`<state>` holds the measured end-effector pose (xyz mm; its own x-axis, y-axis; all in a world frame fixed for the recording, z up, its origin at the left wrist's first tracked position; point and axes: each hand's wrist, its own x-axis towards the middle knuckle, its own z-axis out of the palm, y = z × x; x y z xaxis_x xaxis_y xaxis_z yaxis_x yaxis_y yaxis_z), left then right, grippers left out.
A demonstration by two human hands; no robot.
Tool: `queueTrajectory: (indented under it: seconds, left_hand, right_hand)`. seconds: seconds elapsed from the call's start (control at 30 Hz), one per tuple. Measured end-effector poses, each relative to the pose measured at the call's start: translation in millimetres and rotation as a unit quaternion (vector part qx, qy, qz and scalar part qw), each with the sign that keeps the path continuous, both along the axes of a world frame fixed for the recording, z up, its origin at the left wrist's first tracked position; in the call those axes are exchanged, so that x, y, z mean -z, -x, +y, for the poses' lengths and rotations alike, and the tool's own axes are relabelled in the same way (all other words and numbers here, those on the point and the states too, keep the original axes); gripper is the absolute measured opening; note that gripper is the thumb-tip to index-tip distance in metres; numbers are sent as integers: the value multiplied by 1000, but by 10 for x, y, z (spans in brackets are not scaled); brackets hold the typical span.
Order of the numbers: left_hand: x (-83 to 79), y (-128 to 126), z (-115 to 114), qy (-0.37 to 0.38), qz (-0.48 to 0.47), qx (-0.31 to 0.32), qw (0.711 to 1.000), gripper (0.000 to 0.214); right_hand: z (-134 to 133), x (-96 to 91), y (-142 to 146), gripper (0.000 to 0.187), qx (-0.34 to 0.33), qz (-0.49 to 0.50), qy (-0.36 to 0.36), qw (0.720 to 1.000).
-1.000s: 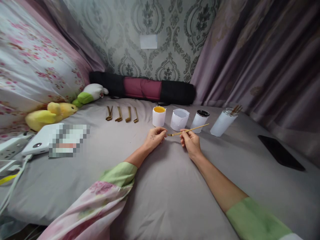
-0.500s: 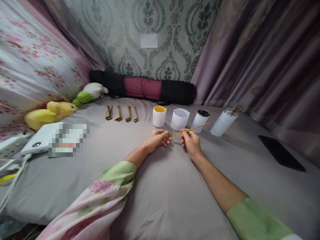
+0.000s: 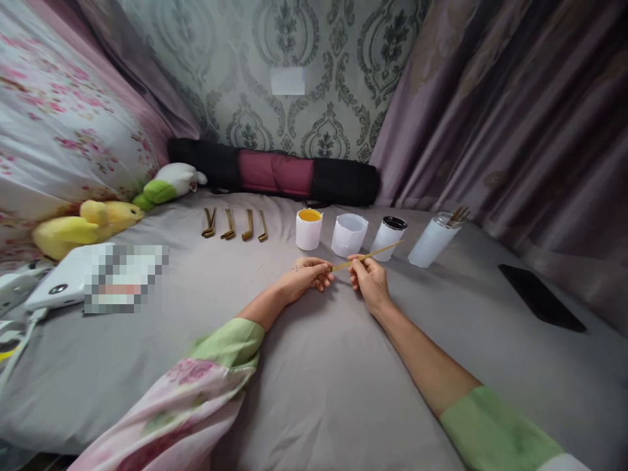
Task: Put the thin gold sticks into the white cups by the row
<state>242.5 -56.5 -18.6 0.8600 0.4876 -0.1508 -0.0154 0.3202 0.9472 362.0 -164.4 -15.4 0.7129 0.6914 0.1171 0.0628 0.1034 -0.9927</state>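
Grey cloth-covered surface (image 3: 304, 379), holding the following. One slim golden-brown stick (image 3: 383, 249), raised over the middle, its length slanting up toward the right edge, its lower end at the left fingertips. Right hand (image 3: 370, 281): thumb and fingers gripped the shaft partway along. Left hand (image 3: 308, 275): a second earlier it stood just short of the lower end; by this moment its thumb and forefinger had closed on that end, the other fingers curled below. The stick was thus held by both hands, its tip mostly hidden. Beyond the hands, toward the far edge, left to right: one white-wrapped cup with yellow inside (image 3: 309, 237); one wider white cup with a ragged rim (image 3: 349, 239); one white-wrapped cylinder with a dark mouth (image 3: 385, 237), partly behind the stick; one tall pale jar (image 3: 428, 245), brown sticks (image 3: 457, 216) leaning from its mouth. Toward the far left corner: brass-coloured bent-ended rods (image 3: 248, 226), in a row of four lots.
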Motion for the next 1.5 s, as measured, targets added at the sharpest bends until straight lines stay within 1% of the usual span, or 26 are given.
queueTrajectory:
  seconds: [0.27, 0.53, 0.8, 1.03, 1.23, 1.5]
  left_hand:
    - [-59, 19, -34, 7, 16, -16, 1000, 16]
    - [-94, 38, -51, 16, 26, -29, 999, 17]
    - [-137, 52, -68, 18, 33, -42, 998, 13]
    - [-109, 36, -39, 25, 35, -47, 998, 12]
    - [-63, 26, -8, 28, 30, -49, 998, 11]
    - [-89, 37, -14, 34, 35, -58, 997, 11]
  right_hand:
    - [9, 56, -19, 31, -2, 0, 8, 1000]
    - [-2, 29, -10, 31, 12, 16, 14, 1000]
    - [-25, 26, -56, 32, 28, 35, 5, 999]
    - [-45, 11, -116, 33, 65, 55, -14, 996]
    - [-56, 39, -199, 33, 87, 65, -60, 992]
    - [-78, 5, -265, 34, 127, 89, -107, 982]
